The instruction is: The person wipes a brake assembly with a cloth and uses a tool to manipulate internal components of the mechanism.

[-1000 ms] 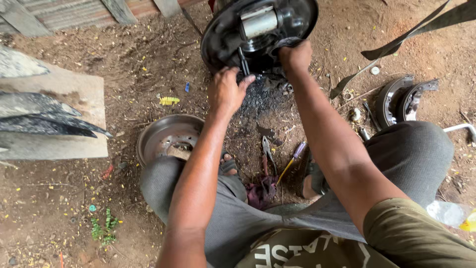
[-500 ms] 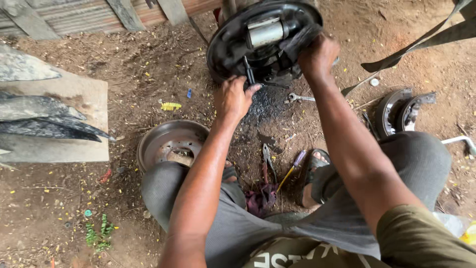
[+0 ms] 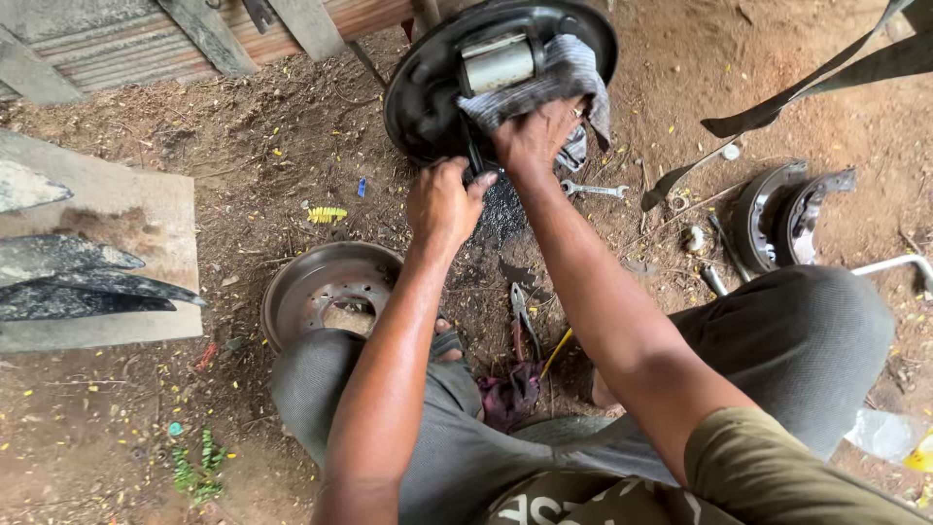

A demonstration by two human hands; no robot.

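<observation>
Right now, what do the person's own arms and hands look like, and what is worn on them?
Both forearms are bare, with no gloves, watch or wristband visible. The left hand and the right hand look smudged with dark grime. A short olive-green sleeve covers the right upper arm; the left upper arm is out of view. I cannot tell whether there are any rings.
</observation>
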